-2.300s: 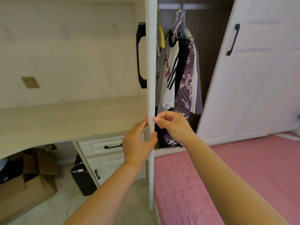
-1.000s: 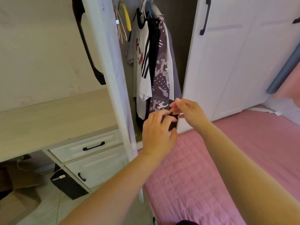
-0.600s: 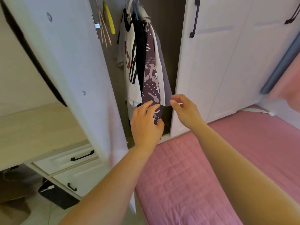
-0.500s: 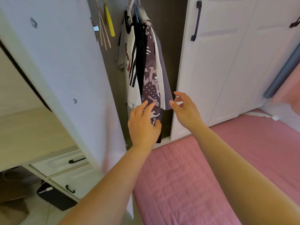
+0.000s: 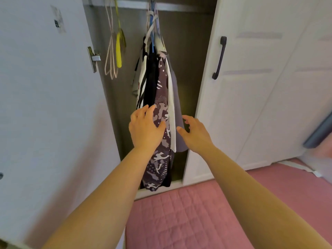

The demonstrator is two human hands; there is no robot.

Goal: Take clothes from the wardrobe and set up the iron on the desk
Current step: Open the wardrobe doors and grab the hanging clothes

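- Clothes: a tight bunch on hangers in the open wardrobe, upper centre of the frame, hanging from the rail along the top edge.
- In the bunch, left to right: white shirt with black stripes, black garment, purple camo-print garment, white garment, grey garment. The camo piece hangs lowest, its hem just above the wardrobe floor.
- Left hand: centre frame, fingers straight and loosely spread, fingertips on the left face of the bunch at the black and camo pieces. Grips nothing.
- Right hand: just right of the bunch, fingers spread and slightly curled, holding nothing; thumb near the grey garment, contact unclear.
- Empty hangers, yellow hanger and pale hangers, hang at the rail's left end, apart from the clothes.
- Open door fills the left of the frame, hinge on its inner edge.
- Closed door on the right, with a dark handle.
- Pink quilted mattress across the bottom right.
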